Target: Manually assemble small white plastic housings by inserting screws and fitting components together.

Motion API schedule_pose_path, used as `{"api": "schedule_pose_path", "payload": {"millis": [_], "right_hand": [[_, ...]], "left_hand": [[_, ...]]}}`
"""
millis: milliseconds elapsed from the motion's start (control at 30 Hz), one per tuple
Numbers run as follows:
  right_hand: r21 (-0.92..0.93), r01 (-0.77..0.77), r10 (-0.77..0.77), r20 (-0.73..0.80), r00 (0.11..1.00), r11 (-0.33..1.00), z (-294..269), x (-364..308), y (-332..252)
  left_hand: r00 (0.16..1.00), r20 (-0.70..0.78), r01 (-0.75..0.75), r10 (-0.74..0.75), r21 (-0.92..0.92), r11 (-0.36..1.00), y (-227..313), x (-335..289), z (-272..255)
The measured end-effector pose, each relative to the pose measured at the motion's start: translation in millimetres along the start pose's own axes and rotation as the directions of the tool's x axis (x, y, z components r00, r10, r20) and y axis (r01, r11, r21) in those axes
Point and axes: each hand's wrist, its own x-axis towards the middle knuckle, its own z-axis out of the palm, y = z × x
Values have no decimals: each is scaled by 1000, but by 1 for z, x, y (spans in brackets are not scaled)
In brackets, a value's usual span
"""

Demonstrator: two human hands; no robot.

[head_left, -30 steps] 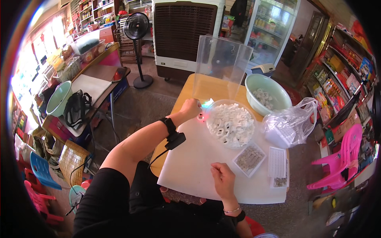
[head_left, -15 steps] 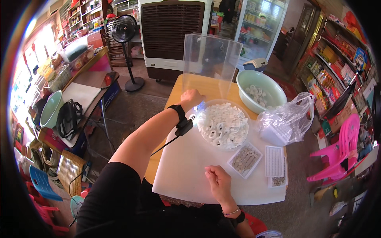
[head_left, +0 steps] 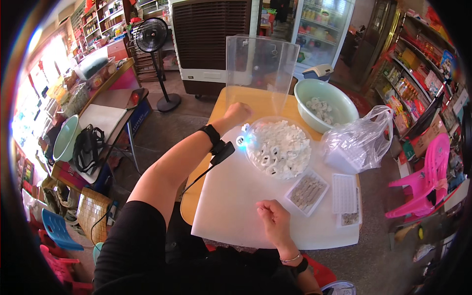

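My left hand [head_left: 238, 113] reaches to the far side of the table, closed, beside an upright clear plastic panel box [head_left: 260, 69]. Its fingertips are hidden, so what it holds cannot be made out. Just below it lies a small white piece [head_left: 240, 141], near a blue glow at the edge of a round clear tray [head_left: 275, 176] heaped with small white plastic parts [head_left: 282, 147]. My right hand [head_left: 274, 220] hovers over the white sheet [head_left: 226, 211] with its fingers curled in, thumb against them. Near it sits a white box of small grey pieces [head_left: 308, 192].
A green basin [head_left: 327, 103] with some white parts stands at the far right, beside a clear plastic bag [head_left: 361, 140]. A white gridded tray [head_left: 344, 192] lies at the right edge. Pink chairs [head_left: 427, 172] stand right; a fan [head_left: 151, 39] and an air cooler [head_left: 211, 44] stand beyond the table.
My left hand has moved slightly away from me, uncovering a small white piece by the tray. The blue glow there is larger. My right hand stays curled in about the same place.
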Motion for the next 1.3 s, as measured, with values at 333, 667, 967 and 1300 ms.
{"api": "schedule_pose_path", "payload": {"millis": [333,667,967,1300], "right_hand": [[-7,33,-33,-18,999,999,-3,-1,-3],[-3,4,-5,-49,999,1000,-1,-5,-7],[-18,-27,26,-37,999,999,0,-3,-7],[-24,-10,9,-40,999,1000,-1,-4,-9]], "left_hand": [[947,235,200,-217,92,975,46,-103,-38],[964,188,184,-186,28,983,31,-93,-44],[999,-32,14,-4,343,939,27,-19,-21],[971,233,-22,-42,265,964,13,-1,-7]]}}
